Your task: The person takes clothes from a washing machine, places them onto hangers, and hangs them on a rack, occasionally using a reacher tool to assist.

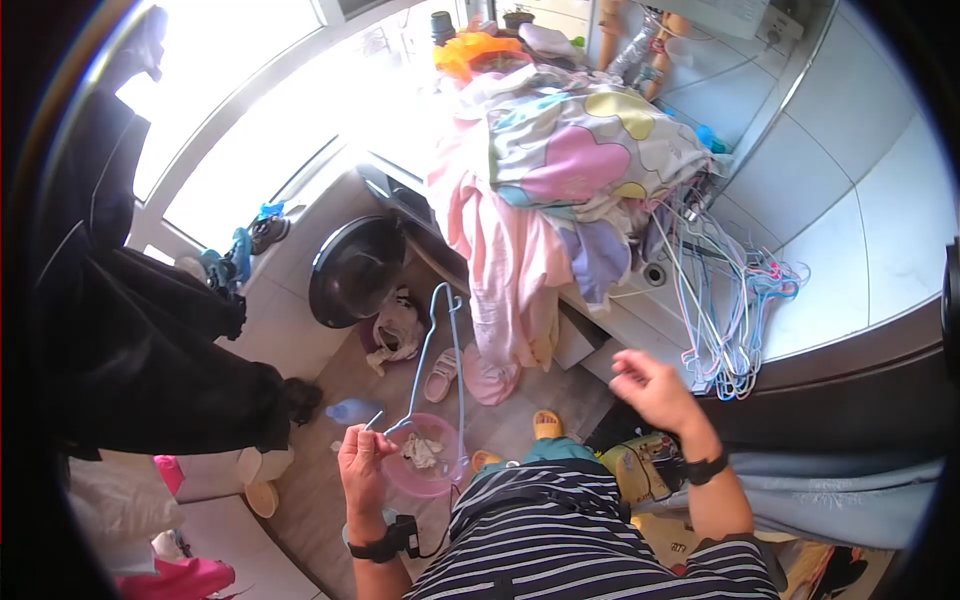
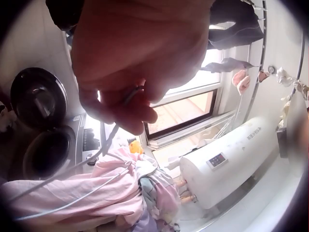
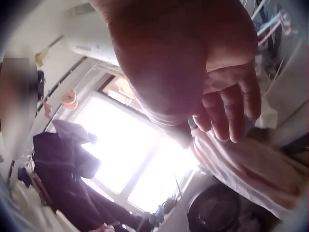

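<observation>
My left hand (image 1: pixel 362 468) pinches a light blue wire clothes hanger (image 1: pixel 460 390) near its hook, and the hanger's frame points away from me over the floor. In the left wrist view the thumb and fingers close on the wire, which runs down across pink cloth (image 2: pixel 96 193). My right hand (image 1: pixel 660 395) is held in the air with nothing in it, its fingers loosely bent. The right wrist view shows that palm and relaxed fingers (image 3: pixel 234 113). Beyond both hands lies a heap of laundry, with a flower-patterned sheet (image 1: pixel 580 150) over a hanging pink garment (image 1: pixel 515 260).
Right of the laundry, a tangle of hangers (image 1: pixel 735 320) hangs over the counter edge. On the floor are a pink basin (image 1: pixel 420 490) with white cloth inside and a pink shoe (image 1: pixel 440 375). A black basin (image 1: pixel 355 270) leans by the wall. Dark clothes (image 1: pixel 140 340) hang at left.
</observation>
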Demonstrator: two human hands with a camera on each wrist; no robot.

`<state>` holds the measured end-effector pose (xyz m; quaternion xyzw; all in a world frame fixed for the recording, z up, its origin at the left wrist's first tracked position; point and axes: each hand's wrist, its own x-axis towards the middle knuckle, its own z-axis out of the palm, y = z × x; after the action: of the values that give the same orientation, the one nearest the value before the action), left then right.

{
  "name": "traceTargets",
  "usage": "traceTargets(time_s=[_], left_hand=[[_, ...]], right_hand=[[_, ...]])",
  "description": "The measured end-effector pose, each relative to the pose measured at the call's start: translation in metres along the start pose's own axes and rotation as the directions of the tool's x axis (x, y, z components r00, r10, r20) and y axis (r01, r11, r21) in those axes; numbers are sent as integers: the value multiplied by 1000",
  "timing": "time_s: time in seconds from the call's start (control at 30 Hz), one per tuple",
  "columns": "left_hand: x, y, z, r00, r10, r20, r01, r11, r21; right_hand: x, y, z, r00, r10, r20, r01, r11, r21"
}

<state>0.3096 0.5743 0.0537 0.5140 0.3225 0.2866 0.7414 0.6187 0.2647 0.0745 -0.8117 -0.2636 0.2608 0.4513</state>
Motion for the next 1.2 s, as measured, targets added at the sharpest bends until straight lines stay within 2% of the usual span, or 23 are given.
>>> traceTargets(time_s=[0.03, 0.1, 0.17, 0.23, 0.33, 0.4, 0.43, 0.47, 0.5, 0.53, 0.6, 0.67, 0.7, 0.73, 0.77, 0.8, 0.83, 0.93, 0.97, 1.03, 1.1, 1.17, 1.2], left_hand=[[0, 4, 1, 1000, 15, 6, -14, 999, -44], [-3, 11, 5, 999, 49, 17, -47, 996, -81], [-7, 24, 7, 995, 94, 27, -93, 994, -57], [-12, 35, 6, 987, 130, 97, -137, 988, 70], [-24, 52, 15, 969, 114, 219, -181, 932, 314], [-29, 65, 27, 950, 92, 299, -230, 854, 467], [-28, 68, 33, 923, 104, 370, -280, 842, 462], [-26, 70, 39, 893, 113, 435, -326, 828, 455], [-26, 72, 46, 863, 118, 491, -366, 816, 447], [-28, 75, 58, 867, 114, 484, -367, 803, 469], [-27, 61, 55, 860, 19, 510, -315, 805, 502], [-29, 54, 66, 842, 44, 537, -323, 838, 439], [-25, 41, 65, 770, 199, 606, -506, 769, 390], [-28, 36, 69, 799, 230, 555, -498, 770, 398], [-34, 33, 67, 874, 62, 481, -279, 876, 394], [-34, 29, 64, 893, 28, 449, -229, 887, 400], [-35, 23, 58, 907, -10, 420, -174, 901, 398], [-39, 4, 33, 950, -154, 270, -2, 865, 501], [-42, 2, 26, 964, -140, 225, -40, 762, 646], [-53, -3, 7, 980, -116, 159, -83, 491, 867], [-70, -22, -22, 992, -80, 101, -76, 268, 960], [-84, -28, -39, 975, -213, -65, 130, 308, 942], [-91, -31, -44, 948, -283, -143, 232, 315, 920]], right_hand=[[3, 1, 20, 996, -13, 92, 15, 1000, -24], [8, -4, 53, 956, -262, 130, 287, 925, -247], [17, -36, 71, 898, -420, 129, 439, 851, -288], [22, -79, 79, 752, -653, 91, 636, 682, -360], [20, -125, 93, 627, -751, 207, 756, 523, -395], [22, -118, 116, 568, -742, 356, 822, 485, -299], [20, -117, 126, 528, -735, 426, 849, 469, -244], [16, -118, 133, 566, -569, 597, 798, 560, -223], [9, -119, 138, 550, -374, 747, 733, 644, -218], [3, -110, 146, 564, -543, 623, 735, 673, -79], [1, -99, 147, 593, -480, 647, 680, 729, -82], [0, -91, 150, 613, -462, 642, 648, 758, -74], [-1, -83, 149, 633, -473, 613, 640, 765, -72], [0, -78, 147, 657, -486, 576, 632, 772, -70], [1, -77, 139, 689, -483, 540, 629, 768, -116], [2, -75, 133, 724, -454, 519, 599, 787, -148], [5, -54, 131, 739, -491, 461, 608, 781, -143], [11, -18, 110, 790, -487, 372, 578, 794, -187], [12, -5, 106, 812, -488, 321, 560, 806, -191], [9, 8, 95, 905, -305, 297, 376, 900, -221], [6, 19, 85, 957, -159, 242, 210, 956, -203], [5, 28, 83, 983, -65, 170, 85, 990, -112], [9, 33, 80, 982, -17, 187, 40, 992, -119]])
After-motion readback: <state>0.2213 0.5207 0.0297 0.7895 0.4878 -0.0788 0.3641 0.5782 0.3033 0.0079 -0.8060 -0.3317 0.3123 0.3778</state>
